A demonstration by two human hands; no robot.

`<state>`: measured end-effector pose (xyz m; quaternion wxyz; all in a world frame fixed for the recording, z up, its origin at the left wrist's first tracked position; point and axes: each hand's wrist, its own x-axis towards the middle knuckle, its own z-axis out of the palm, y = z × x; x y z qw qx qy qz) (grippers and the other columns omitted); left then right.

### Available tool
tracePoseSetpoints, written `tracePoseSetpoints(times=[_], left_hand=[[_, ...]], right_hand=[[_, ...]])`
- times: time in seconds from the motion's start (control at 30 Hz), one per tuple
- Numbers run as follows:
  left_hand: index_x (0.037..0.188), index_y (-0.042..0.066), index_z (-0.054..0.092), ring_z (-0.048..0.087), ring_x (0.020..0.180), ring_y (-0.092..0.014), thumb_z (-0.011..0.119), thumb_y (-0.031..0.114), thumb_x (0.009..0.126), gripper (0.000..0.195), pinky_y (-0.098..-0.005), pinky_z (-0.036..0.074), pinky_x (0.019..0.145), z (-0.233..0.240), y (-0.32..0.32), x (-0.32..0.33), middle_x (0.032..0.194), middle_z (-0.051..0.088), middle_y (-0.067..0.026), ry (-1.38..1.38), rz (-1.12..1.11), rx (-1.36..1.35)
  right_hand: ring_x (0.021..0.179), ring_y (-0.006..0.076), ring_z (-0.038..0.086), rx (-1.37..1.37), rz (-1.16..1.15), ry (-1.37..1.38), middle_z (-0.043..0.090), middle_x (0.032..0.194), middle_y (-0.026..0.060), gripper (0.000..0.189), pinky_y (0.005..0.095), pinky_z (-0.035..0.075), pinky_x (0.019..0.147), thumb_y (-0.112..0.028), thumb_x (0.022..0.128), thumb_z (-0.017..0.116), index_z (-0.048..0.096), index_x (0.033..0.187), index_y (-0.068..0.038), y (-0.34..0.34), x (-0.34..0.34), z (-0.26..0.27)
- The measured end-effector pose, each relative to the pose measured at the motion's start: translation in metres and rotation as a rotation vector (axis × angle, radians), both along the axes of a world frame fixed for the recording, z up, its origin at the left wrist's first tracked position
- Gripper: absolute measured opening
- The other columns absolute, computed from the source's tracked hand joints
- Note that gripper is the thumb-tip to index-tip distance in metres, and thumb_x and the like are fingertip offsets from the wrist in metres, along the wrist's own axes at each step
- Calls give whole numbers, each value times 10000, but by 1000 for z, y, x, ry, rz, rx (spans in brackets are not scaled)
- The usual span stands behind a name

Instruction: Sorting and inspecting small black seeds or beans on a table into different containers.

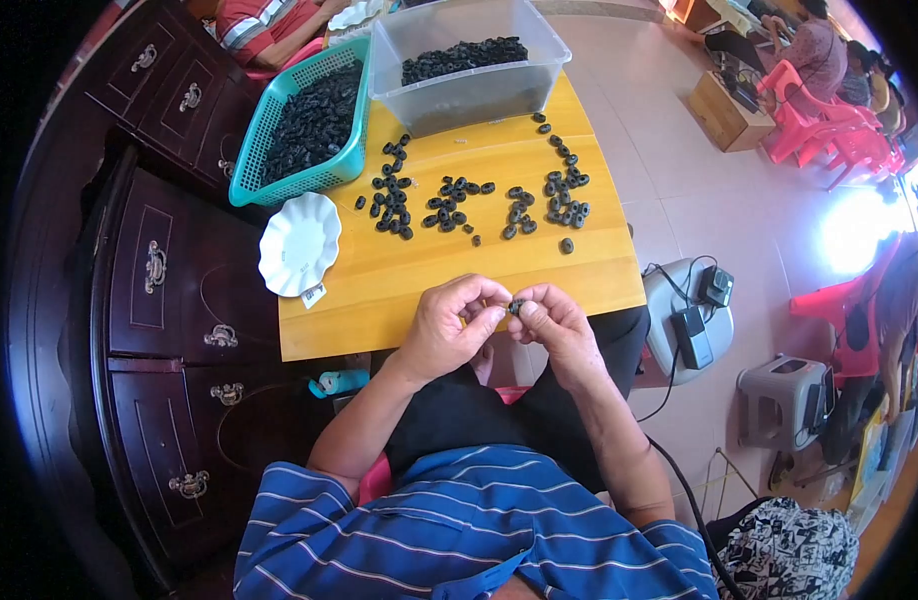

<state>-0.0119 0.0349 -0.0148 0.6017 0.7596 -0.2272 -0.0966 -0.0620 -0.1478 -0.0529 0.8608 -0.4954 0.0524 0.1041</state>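
Note:
Just beyond the near edge of a yellow wooden table (pixel 429 262), my two hands meet over a small black plastic part (pixel 516 306). The fingertips of my right hand (pixel 552 322) pinch it. My left hand (pixel 459 319) has thumb and forefinger together at the part's left side; whether they hold a separate tiny piece, I cannot tell. Several loose groups of small black oval parts (pixel 447 206) lie on the table ahead. A green plastic basket (pixel 241 169) and a clear plastic bin (pixel 466 94), both holding many black parts, stand at the back.
A white scalloped plate (pixel 301 244) lies at the table's left edge. Dark wooden drawers (pixel 155 300) stand close on the left. On the right, a grey stool (pixel 718 330) carries black devices and cables. Other people sit beyond the table and at the far right.

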Motion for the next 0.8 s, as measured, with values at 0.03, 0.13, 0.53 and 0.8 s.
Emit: tracePoseSetpoints(times=[0.03, 0.13, 0.53, 0.8], left_hand=[[991, 2, 676, 620, 699, -74, 663, -38, 890, 109, -232, 503, 633, 0, -1, 1, 851, 678, -40, -50, -1, 15], [982, -3, 662, 642, 663, -93, 646, -52, 892, 104, -245, 511, 599, 1, -2, 1, 836, 675, -66, -126, -4, 56], [1018, 24, 640, 643, 637, -125, 687, -16, 887, 144, -238, 515, 613, 9, -1, 8, 773, 656, -54, -171, -133, 177], [1103, 27, 685, 576, 688, -6, 791, 83, 863, 269, -202, 490, 631, -10, 20, 32, 811, 656, 41, 195, -200, -65]], right_hand=[[800, 82, 611, 0, -1, 0, 674, 882, 12, 175, 230, 472, 753, -205, 1047, 565, 607, 1126, -55, -1, 0, 0], [832, 88, 625, 17, 8, -3, 668, 909, 26, 176, 240, 506, 792, -181, 1041, 574, 609, 1126, -31, -1, 0, -1], [850, 83, 628, -75, 33, -50, 690, 917, 22, 157, 239, 490, 798, -157, 1034, 592, 605, 1133, -36, -1, 0, -4], [846, 106, 658, 117, 187, 56, 694, 919, 26, 148, 251, 518, 805, -185, 1033, 589, 618, 1122, -70, -5, -1, 3]])
